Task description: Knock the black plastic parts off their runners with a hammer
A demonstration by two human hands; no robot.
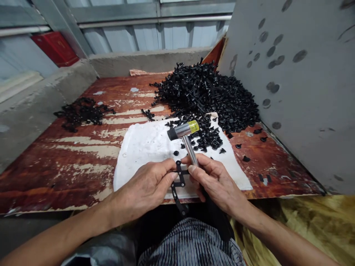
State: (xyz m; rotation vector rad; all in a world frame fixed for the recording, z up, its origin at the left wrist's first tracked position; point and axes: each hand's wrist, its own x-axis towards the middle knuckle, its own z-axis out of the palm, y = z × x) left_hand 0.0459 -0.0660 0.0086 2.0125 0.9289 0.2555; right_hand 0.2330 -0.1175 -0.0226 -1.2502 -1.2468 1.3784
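Near the front edge of the white cloth (pixel 144 147), my left hand (pixel 155 179) pinches a black jointed linkage (pixel 181 181) between thumb and fingers. The linkage hangs toward my lap. My right hand (pixel 212 177) is wrapped round the handle of a small mallet (pixel 181 130), and its fingertips are close to the linkage's right side. The mallet's head points up, with one black face and one yellow face. A small black round piece (pixel 176 153) lies on the cloth just beyond my left fingers. Several similar black pieces (pixel 209 138) are scattered behind the mallet.
A large heap of black parts (pixel 199 92) covers the back right of the worn red table (pixel 83 159). A smaller black pile (pixel 83 112) lies at the left. A grey panel (pixel 299 99) stands along the right side; a low concrete ledge (pixel 144 57) runs behind.
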